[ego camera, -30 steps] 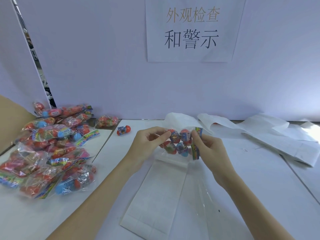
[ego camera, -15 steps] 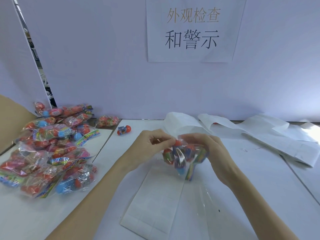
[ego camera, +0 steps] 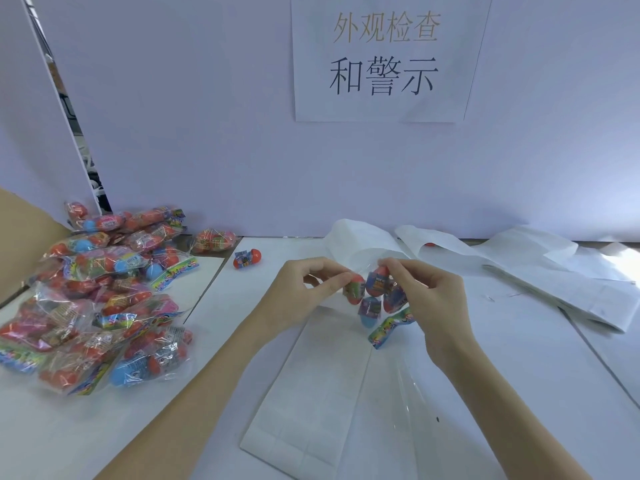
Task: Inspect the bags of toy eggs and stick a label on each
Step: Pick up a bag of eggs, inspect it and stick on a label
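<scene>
Turned over since a second ago: clear plastic bag of red and blue toy eggs (ego camera: pixel 375 297), colourful header strip first upright at the right side, now hanging low toward the table. Shifted from the bag's right end to its top edge: right hand (ego camera: pixel 427 301). Still pinching the left top corner: left hand (ego camera: pixel 306 294).

Both forearms come into view bare, with no sleeve edge showing anywhere along them. The left hand (ego camera: pixel 304 292) and the right hand (ego camera: pixel 438 306) are bare too: no gloves, no rings, no watch or band at either wrist. The fingers are slender, and the nails look short and unpainted.
</scene>
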A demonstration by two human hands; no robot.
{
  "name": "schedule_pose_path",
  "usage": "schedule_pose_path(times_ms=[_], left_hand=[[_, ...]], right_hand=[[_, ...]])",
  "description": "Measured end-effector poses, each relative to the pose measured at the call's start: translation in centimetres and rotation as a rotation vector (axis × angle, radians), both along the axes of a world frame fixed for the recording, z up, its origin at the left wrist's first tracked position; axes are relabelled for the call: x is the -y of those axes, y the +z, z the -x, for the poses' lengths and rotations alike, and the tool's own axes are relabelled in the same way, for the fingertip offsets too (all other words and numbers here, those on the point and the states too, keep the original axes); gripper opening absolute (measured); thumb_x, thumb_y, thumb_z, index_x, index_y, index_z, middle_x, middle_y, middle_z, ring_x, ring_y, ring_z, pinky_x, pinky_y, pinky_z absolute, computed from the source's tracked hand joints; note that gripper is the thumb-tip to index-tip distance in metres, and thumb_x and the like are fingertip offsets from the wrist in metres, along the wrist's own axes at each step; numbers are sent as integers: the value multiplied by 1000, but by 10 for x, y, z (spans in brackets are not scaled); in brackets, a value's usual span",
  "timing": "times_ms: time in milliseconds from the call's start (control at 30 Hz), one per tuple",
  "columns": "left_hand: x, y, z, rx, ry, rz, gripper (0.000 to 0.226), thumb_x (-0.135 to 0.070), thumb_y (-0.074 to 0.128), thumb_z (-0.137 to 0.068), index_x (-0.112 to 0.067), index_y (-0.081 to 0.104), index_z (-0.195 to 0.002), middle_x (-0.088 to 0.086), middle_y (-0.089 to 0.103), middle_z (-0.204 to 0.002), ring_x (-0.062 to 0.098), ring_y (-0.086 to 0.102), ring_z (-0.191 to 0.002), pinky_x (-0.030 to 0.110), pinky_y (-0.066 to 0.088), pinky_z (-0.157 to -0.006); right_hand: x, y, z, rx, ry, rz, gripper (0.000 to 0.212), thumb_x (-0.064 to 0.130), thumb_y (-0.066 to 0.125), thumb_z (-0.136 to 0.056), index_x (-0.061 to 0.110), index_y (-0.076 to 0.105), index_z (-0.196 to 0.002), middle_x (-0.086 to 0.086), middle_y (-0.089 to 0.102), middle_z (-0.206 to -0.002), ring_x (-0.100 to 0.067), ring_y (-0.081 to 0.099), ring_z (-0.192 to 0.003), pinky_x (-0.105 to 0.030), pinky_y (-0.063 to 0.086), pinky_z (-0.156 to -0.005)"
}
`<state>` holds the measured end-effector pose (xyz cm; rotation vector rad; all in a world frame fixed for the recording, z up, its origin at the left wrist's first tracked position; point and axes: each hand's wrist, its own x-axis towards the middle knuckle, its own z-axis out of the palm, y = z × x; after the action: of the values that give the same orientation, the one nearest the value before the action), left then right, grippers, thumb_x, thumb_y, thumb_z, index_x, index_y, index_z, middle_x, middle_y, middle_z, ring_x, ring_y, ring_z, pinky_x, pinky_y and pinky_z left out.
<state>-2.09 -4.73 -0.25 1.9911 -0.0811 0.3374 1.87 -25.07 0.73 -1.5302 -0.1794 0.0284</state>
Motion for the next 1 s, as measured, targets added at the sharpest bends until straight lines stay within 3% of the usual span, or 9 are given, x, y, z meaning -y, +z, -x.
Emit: schedule_pose_path(times_ms=[167, 267, 400, 533, 667, 733, 833, 1000], left_hand=[[6, 5, -2, 0, 72, 276, 17, -16, 76, -94, -30, 82, -86, -8, 80, -85, -1, 69, -76, 11, 52, -73], [10, 5, -2, 48, 119, 244, 17, -15, 76, -94, -29, 81, -86, -8, 79, -84, 2, 69, -73, 14, 54, -71], [5, 0, -2, 136, 219, 155, 19, -9, 73, -96, -26, 77, -88, -9, 78, -82, 7, 71, -73, 16, 55, -71], [1, -2, -2, 127, 243, 88, 17, -7, 69, -98, -21, 75, -89, -10, 76, -83, 5, 70, -76, 18, 54, -73], [7, 0, -1, 13, 105, 131, 16, -26, 57, -106, -29, 73, -105, -17, 73, -93, 1, 64, -89, 22, 51, -86], [9, 0, 0, -39, 25, 150, 16, -38, 58, -104, -37, 74, -106, -17, 74, -94, 2, 63, -90, 24, 52, -89], [9, 1, 0, -69, 10, 191, 13, -32, 69, -99, -33, 81, -95, -9, 77, -92, 11, 65, -87, 23, 55, -80], [4, 5, -1, -31, 111, 316, 14, -24, 73, -96, -32, 83, -90, -8, 78, -91, 8, 65, -82, 18, 54, -68]], right_hand=[[0, 5, 1, -258, 12, -241, 14, 16, 71, -97, 12, 84, -93, -13, 80, -96, -27, 74, -83, -42, 57, -82], [-2, 2, 2, -242, -7, -239, 18, 22, 69, -99, 12, 83, -96, -18, 79, -100, -28, 71, -85, -44, 56, -85], [0, 0, 2, -196, 148, -216, 20, 28, 67, -100, 14, 80, -107, -10, 79, -98, -17, 72, -80, -24, 58, -72], [-1, -3, 1, -239, 128, -134, 19, 21, 72, -97, 8, 79, -107, -15, 80, -96, -17, 71, -76, -25, 57, -70], [1, -1, 0, -247, 101, -136, 20, 25, 73, -96, 7, 79, -102, -21, 77, -103, -22, 71, -81, -32, 56, -76], [1, -1, 0, -242, 141, -101, 25, 31, 75, -94, 7, 80, -100, -18, 78, -101, -24, 75, -84, -33, 57, -77], [-1, -1, 2, -234, 202, -60, 30, 38, 73, -94, 9, 81, -96, -13, 80, -97, -29, 78, -91, -35, 61, -81], [-4, -2, 3, -12, 162, 87, 21, 34, 65, -101, 26, 83, -100, 7, 81, -98, -12, 76, -93, -24, 57, -81]])
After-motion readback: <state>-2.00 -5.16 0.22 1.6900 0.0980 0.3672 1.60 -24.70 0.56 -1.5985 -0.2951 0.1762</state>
